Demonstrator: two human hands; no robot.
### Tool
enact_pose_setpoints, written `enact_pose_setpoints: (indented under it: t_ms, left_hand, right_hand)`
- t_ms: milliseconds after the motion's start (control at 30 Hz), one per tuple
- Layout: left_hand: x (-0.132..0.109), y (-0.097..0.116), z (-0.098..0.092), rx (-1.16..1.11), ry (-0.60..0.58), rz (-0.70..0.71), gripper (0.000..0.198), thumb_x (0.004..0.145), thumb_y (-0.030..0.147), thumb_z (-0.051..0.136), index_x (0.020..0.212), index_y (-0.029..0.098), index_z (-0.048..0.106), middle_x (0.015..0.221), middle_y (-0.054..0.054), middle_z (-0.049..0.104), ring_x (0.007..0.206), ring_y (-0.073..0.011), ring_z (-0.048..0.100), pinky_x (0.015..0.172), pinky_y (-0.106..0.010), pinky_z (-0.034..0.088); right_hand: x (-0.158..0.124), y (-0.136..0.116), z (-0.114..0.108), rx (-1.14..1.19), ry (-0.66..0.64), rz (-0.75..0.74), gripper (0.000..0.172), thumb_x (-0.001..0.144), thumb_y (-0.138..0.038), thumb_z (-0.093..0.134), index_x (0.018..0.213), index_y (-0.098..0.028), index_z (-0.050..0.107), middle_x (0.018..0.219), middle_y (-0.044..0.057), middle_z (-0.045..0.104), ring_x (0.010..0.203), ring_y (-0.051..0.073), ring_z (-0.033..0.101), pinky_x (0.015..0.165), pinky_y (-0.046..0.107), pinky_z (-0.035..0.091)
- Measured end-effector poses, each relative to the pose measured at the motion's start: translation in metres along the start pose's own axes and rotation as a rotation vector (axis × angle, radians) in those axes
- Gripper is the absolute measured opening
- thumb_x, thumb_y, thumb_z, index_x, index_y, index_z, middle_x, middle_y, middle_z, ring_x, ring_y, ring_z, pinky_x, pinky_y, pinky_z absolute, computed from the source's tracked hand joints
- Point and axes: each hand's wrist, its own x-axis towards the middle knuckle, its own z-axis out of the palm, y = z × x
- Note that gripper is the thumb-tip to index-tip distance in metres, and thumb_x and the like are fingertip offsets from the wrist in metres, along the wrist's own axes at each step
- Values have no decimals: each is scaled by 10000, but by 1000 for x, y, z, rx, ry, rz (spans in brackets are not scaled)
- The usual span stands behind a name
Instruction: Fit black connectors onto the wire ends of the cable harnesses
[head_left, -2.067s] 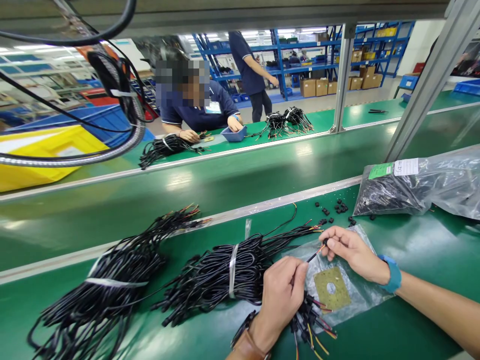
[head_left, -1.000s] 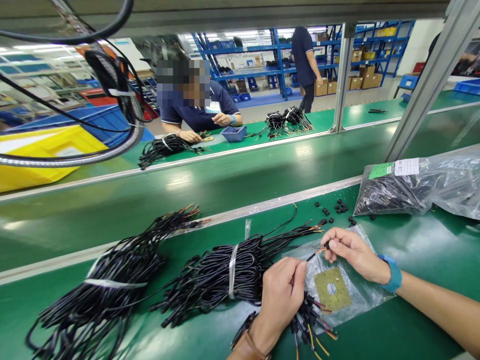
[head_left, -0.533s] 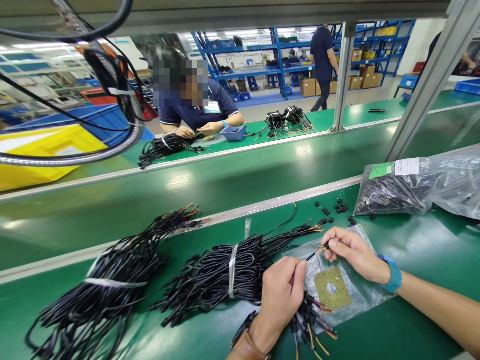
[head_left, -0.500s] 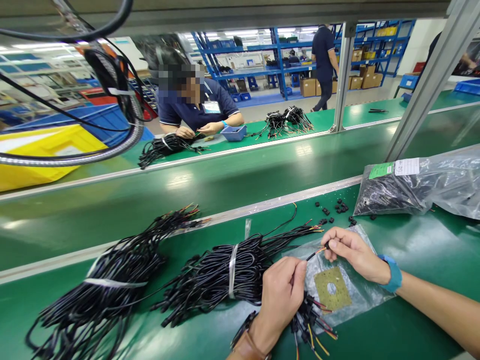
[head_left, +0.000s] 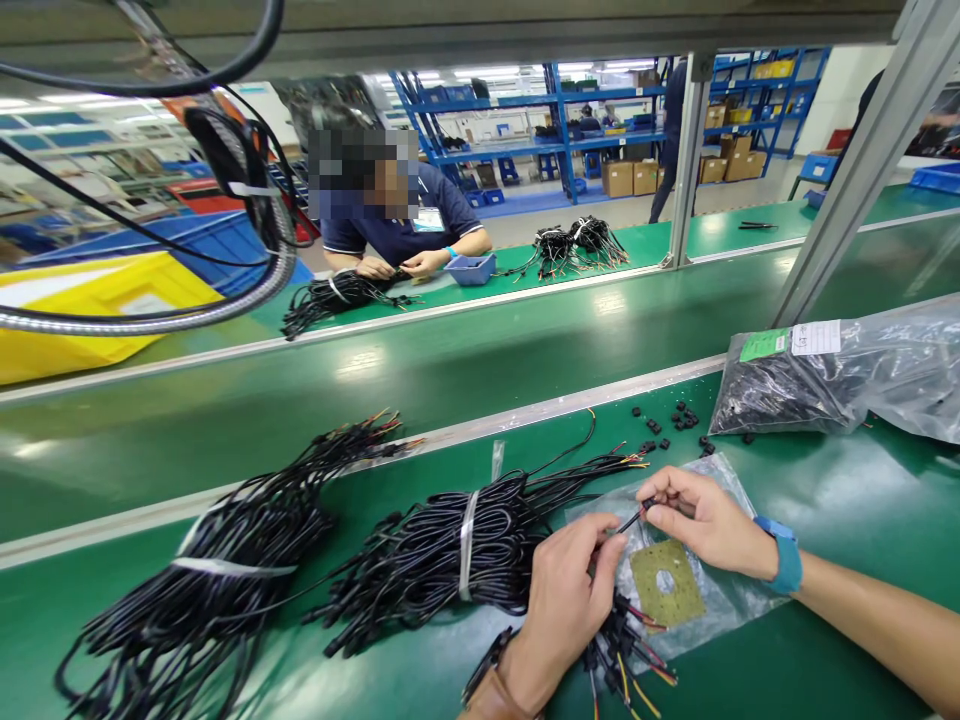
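Observation:
My left hand (head_left: 568, 585) pinches a thin black cable (head_left: 628, 523) between thumb and fingers. At the cable's end, my right hand (head_left: 701, 522) grips a small black connector housing (head_left: 649, 504), with short bits of coloured wire showing behind it. Below the hands, a yellowish square plate with a round hole (head_left: 651, 577) lies on a clear plastic bag (head_left: 731, 480). Left of my left hand is a tied bundle of black cables (head_left: 427, 545). Loose wire ends (head_left: 626, 650) in red, yellow and black stick out under my left wrist.
A second cable bundle (head_left: 225, 560) lies at the left. Several small black housings (head_left: 682, 417) are scattered behind my right hand, beside a filled plastic bag (head_left: 787, 380). Across the green bench, a co-worker (head_left: 405, 215) handles cables near a blue tray (head_left: 470, 269). A metal post (head_left: 832, 170) slants at right.
My hands have come closer together, and the coloured wires between cable and housing show less. The fingers of my right hand have shifted on the housing. A person in the background walked behind the post.

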Motion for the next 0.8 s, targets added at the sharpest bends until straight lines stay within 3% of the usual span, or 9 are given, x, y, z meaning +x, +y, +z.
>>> enact_pose_setpoints:
  t_ms: [133, 400, 800]
  left_hand:
    - [-2, 0, 2, -8, -39, 8, 32, 963, 183, 561, 948, 206, 577, 763, 11, 649, 635, -114, 607, 588, -226, 429]
    - [-4, 2, 3, -34, -52, -62, 156, 979, 194, 527, 839, 204, 596, 673, 24, 602, 584, -102, 556, 562, -225, 383]
    - [-3, 7, 6, -22, -125, -180, 264, 1002, 235, 455, 788, 201, 608, 628, 22, 581, 541, -101, 505, 535, -238, 331]
  right_hand:
    - [-2, -1, 2, -90, -18, -20, 159, 970, -316, 636, 1088, -211, 654, 994, 37, 667, 913, 181, 616, 810, 312, 487]
    - [-4, 5, 7, -210, -39, -64, 76, 946, -258, 640, 988, -195, 645, 941, 29, 675, 882, 184, 619, 788, 307, 467]
    - [-4, 2, 9, -250, -81, -93, 62, 953, -255, 611, 940, -198, 631, 910, 43, 681, 853, 200, 624, 745, 313, 469]
